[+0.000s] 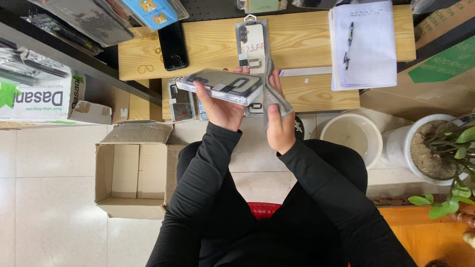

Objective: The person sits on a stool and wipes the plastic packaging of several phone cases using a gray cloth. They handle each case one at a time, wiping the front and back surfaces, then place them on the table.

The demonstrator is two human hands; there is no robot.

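Phone case package, clear plastic with a dark case inside, is held flat above the near edge of the wooden table. The left hand is closed around its underside, thumb over the near edge. The right hand is clenched on a grey cloth, which is pressed against the package's right end. Beyond the package, a second packaged case lies on the table, with a black phone to its left and a notepad with a pen to its right. An open cardboard box sits on the floor, below and left of the package.
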